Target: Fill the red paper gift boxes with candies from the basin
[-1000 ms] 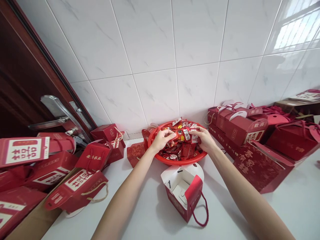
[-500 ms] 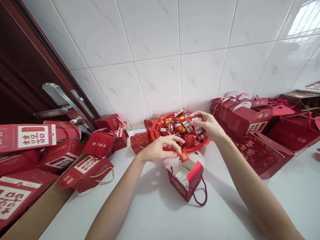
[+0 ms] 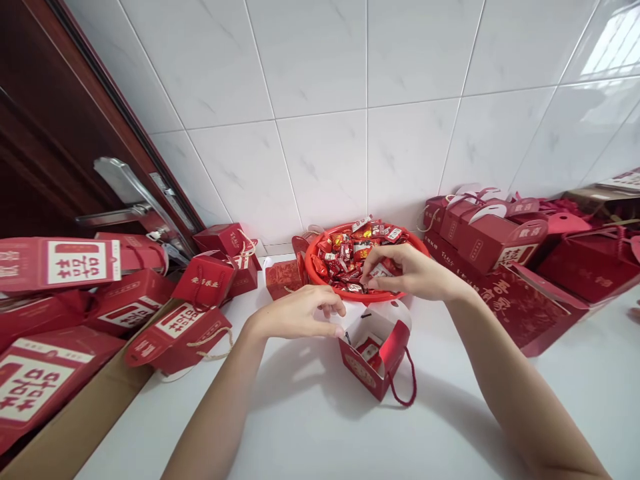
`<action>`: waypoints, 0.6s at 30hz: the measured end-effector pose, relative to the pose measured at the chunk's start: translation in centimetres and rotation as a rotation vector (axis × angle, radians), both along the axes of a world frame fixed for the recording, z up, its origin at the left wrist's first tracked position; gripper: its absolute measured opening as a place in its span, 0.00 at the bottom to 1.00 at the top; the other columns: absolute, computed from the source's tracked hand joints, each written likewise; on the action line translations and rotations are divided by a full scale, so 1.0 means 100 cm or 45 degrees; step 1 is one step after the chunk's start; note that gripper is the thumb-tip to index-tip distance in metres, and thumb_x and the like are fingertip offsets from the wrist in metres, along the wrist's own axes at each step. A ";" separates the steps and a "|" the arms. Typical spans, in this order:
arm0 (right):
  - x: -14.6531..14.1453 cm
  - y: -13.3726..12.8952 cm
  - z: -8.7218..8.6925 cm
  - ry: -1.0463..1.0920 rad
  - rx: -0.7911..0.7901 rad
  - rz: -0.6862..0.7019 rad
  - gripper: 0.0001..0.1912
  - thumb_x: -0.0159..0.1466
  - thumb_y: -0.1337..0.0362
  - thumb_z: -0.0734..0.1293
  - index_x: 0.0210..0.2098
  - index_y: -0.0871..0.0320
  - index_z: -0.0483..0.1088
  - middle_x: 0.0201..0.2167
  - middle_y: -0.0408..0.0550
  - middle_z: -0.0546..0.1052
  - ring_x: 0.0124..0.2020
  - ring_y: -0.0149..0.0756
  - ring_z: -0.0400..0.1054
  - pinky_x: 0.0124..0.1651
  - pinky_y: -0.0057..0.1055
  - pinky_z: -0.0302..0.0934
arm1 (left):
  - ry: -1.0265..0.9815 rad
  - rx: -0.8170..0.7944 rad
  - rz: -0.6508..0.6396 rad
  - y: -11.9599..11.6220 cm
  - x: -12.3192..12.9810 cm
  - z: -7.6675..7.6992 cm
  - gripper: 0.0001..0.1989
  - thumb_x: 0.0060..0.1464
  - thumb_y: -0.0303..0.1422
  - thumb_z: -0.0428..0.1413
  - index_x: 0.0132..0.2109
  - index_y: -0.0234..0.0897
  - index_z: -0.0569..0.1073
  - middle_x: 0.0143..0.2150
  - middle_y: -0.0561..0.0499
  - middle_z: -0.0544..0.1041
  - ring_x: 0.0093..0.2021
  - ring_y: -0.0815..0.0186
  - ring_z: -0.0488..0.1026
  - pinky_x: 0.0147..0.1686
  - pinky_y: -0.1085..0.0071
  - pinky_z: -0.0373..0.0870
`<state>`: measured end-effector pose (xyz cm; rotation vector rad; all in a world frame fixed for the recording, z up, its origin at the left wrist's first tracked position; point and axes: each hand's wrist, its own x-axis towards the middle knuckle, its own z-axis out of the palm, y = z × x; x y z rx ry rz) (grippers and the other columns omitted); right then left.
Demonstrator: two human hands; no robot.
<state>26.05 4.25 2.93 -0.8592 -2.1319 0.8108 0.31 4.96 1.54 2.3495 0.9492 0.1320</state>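
An open red gift box with a red cord handle sits in front of me on the white table, wrapped sweets inside it. My left hand is at its left rim, thumb stretched out to the edge and fingers loosely bent, nothing visible between them. Behind the box stands a round red basin full of wrapped candies. Over its front right part, my right hand reaches down, thumb and fingertips pinched at a wrapped candy.
Red gift boxes with cord handles are piled at the left, some in a cardboard carton. More red boxes stand at the right by a large red box. A tiled wall closes off the back; a door handle juts at left.
The left hand has let go of a red packet, which now lies in the box, and moved slightly left. The right hand has shifted left and down to the basin's front.
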 end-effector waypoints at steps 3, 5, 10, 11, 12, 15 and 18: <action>0.003 -0.001 0.001 0.145 0.005 -0.213 0.08 0.59 0.60 0.71 0.36 0.58 0.74 0.26 0.41 0.73 0.26 0.30 0.63 0.30 0.28 0.57 | -0.083 0.068 0.057 0.003 0.002 0.000 0.11 0.57 0.39 0.57 0.42 0.39 0.78 0.44 0.49 0.80 0.44 0.61 0.77 0.42 0.69 0.71; 0.006 -0.002 0.002 0.236 -0.042 -0.281 0.09 0.60 0.59 0.70 0.36 0.58 0.72 0.24 0.41 0.72 0.24 0.30 0.62 0.27 0.28 0.55 | -0.163 0.139 0.163 0.011 0.004 -0.003 0.11 0.59 0.38 0.54 0.42 0.39 0.78 0.42 0.49 0.82 0.42 0.61 0.77 0.42 0.69 0.72; 0.009 -0.003 0.003 0.464 -0.154 -0.293 0.08 0.60 0.60 0.68 0.38 0.57 0.70 0.28 0.43 0.75 0.28 0.33 0.68 0.31 0.30 0.61 | -0.213 0.311 0.357 0.052 0.012 -0.023 0.12 0.56 0.32 0.53 0.41 0.39 0.81 0.46 0.47 0.83 0.47 0.56 0.78 0.50 0.63 0.71; 0.009 -0.003 0.004 0.476 -0.156 -0.315 0.08 0.59 0.61 0.67 0.38 0.56 0.70 0.28 0.43 0.75 0.29 0.33 0.69 0.32 0.30 0.61 | -0.189 0.313 0.350 0.062 0.016 -0.027 0.12 0.54 0.30 0.54 0.41 0.39 0.81 0.46 0.47 0.83 0.48 0.55 0.78 0.51 0.62 0.70; 0.010 -0.004 0.004 0.477 -0.157 -0.339 0.08 0.59 0.62 0.67 0.38 0.56 0.70 0.28 0.43 0.75 0.29 0.33 0.69 0.31 0.30 0.61 | -0.146 0.305 0.338 0.071 0.020 -0.031 0.13 0.51 0.28 0.55 0.42 0.39 0.81 0.46 0.46 0.83 0.48 0.54 0.78 0.50 0.61 0.70; 0.011 -0.005 0.006 0.459 -0.159 -0.393 0.08 0.58 0.61 0.69 0.37 0.56 0.70 0.27 0.43 0.74 0.28 0.33 0.68 0.30 0.30 0.59 | 0.038 0.309 0.292 0.094 0.035 -0.039 0.17 0.45 0.27 0.59 0.44 0.42 0.82 0.47 0.46 0.82 0.50 0.50 0.77 0.50 0.61 0.69; 0.013 -0.007 0.007 0.477 -0.125 -0.400 0.10 0.58 0.60 0.70 0.38 0.56 0.72 0.27 0.43 0.74 0.28 0.33 0.67 0.29 0.29 0.58 | 0.131 0.354 0.278 0.110 0.047 -0.043 0.19 0.42 0.26 0.62 0.44 0.42 0.82 0.45 0.46 0.83 0.50 0.50 0.76 0.46 0.64 0.69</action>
